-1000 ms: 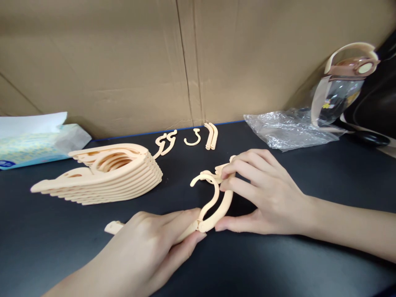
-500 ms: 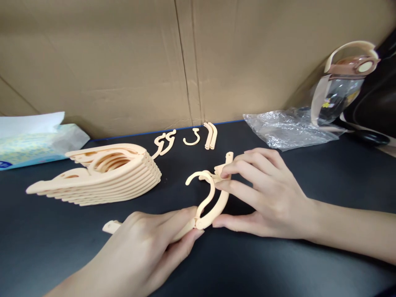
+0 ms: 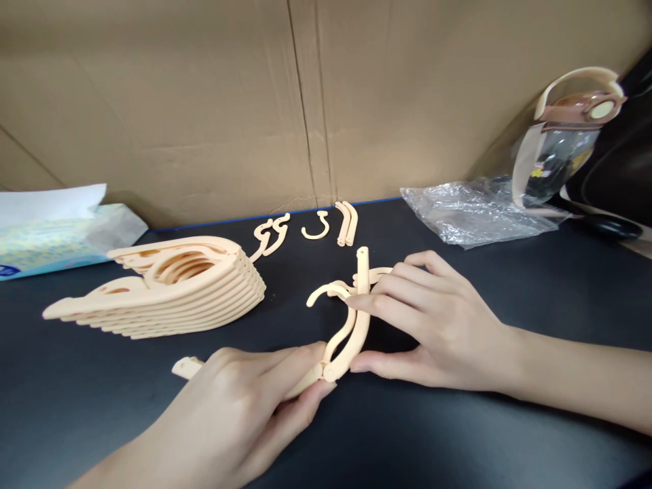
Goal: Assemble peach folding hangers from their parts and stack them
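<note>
A cream plastic folding hanger (image 3: 359, 333) is between my hands, with a hook and two arms meeting at a joint. My left hand (image 3: 249, 401) pinches one arm close to that joint; the arm's far end sticks out past the knuckles at the left. Fingers of my right hand (image 3: 438, 329) lie around the other arm, which points up and away, with the thumb low beside it. The hook curves left alongside this arm. Just behind, another cream hanger piece (image 3: 381, 275) lies on the table, partly hidden by the right fingers.
A stack of cream hangers (image 3: 204, 302) sits at the left. Farther back lie notched pieces (image 3: 275, 239), a loose hook (image 3: 316, 235) and curved arms (image 3: 350, 224). A tissue pack (image 3: 61, 234), a clear plastic bag (image 3: 458, 214) and a bottle (image 3: 565, 149) stand around the edges.
The hanger arm at my right hand has swung left, nearer to the hook. My right fingers have shifted with it, uncovering more of the piece behind. My left hand has barely moved.
</note>
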### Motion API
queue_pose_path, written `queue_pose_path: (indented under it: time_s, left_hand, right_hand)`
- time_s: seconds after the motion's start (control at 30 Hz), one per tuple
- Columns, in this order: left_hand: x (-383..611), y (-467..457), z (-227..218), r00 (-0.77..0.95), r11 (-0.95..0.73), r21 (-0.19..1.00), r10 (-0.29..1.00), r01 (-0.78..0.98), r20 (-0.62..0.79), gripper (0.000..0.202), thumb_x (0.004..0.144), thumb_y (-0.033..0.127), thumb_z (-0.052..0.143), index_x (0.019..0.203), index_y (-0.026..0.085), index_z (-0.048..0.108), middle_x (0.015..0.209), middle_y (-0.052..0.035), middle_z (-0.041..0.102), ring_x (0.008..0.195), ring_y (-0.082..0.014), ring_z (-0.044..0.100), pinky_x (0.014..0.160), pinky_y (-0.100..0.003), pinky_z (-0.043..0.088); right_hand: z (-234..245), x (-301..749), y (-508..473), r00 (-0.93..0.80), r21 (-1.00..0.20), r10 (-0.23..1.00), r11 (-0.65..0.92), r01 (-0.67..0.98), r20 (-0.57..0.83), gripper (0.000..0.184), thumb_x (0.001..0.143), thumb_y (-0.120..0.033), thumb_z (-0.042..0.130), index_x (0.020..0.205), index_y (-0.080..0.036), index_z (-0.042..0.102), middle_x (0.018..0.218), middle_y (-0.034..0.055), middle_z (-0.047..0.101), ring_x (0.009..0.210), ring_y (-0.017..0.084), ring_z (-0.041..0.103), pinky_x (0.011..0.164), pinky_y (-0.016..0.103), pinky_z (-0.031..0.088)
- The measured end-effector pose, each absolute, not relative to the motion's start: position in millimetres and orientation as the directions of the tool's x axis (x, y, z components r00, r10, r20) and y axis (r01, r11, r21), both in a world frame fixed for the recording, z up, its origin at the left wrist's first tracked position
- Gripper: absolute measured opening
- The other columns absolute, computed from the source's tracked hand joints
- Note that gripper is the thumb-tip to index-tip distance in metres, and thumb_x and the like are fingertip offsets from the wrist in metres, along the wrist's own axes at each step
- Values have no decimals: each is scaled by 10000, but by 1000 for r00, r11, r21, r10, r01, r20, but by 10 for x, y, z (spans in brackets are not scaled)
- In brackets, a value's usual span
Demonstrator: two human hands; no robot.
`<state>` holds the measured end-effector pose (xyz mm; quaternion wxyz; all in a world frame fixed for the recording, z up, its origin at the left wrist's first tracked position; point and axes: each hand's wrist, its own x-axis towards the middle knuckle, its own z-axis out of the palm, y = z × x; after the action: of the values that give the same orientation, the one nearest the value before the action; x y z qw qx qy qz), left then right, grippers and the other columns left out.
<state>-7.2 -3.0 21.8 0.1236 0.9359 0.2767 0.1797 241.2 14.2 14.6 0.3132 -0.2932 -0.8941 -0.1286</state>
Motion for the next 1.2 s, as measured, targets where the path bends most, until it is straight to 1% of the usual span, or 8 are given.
queue_pose_path:
  time_s: [0.1,0.23,0.5,0.63,0.83,0.97,1.1,1.2]
  left_hand:
    - [-93,-42,194,789,-819,336,555,464,264,239,1037,187,401,838,210,532,631,64,531,442,-91,512,429,-237,334]
    - [-106,-53,176,787,-814,349,560,465,258,218,1043,192,398,894,210,556,666,55,595,483,-100,590,455,-226,365]
    - [-103,-49,191,823,-856,288,502,429,265,222,1053,176,380,923,200,558,689,53,599,498,-105,600,454,-252,360]
    - [-115,-51,200,830,-858,287,497,426,254,219,1057,179,367,923,198,540,712,47,614,525,-108,619,468,-250,372]
    - [-114,-65,184,835,-872,247,480,422,270,240,1058,176,358,933,195,562,664,59,580,473,-104,567,435,-263,336]
    - [-90,-67,173,841,-885,219,462,412,284,216,1072,220,372,945,201,545,666,63,580,476,-107,563,438,-270,341]
    - [-64,-62,202,845,-899,185,437,398,306,197,1085,275,382,978,209,533,649,70,580,461,-108,555,447,-266,345]
    - [-71,-63,218,851,-906,164,423,391,311,197,1093,326,366,1080,209,524,687,63,633,492,-115,601,469,-261,379]
  right_hand:
    - [155,2416,150,-644,38,435,811,584,629,413,935,-519,640,1028,-124,715,1062,73,775,949,194,685,848,347,420]
    - [168,2418,165,-661,29,435,822,568,611,415,934,-507,646,1048,-112,706,1079,97,766,965,200,673,831,346,425]
    - [166,2419,180,-703,42,420,842,538,573,422,982,-506,565,1095,-119,689,1044,100,756,920,204,655,785,352,437]
    - [163,2423,183,-711,41,413,850,526,569,422,975,-507,579,1103,-119,685,1042,95,750,935,205,650,794,349,434]
    - [141,2456,211,-765,61,351,890,452,540,428,1000,-479,555,1248,-145,655,987,73,730,934,192,641,826,340,419]
    - [143,2453,215,-770,19,343,908,418,538,420,1018,-489,507,1136,-137,703,938,61,720,893,192,621,825,337,417]
    - [159,2434,208,-765,-3,379,897,442,521,392,1071,-376,411,996,-157,727,865,49,701,854,186,596,777,333,389]
    - [174,2432,207,-771,-11,403,889,458,492,416,1081,-343,376,935,-160,720,839,48,679,864,188,584,765,333,378]
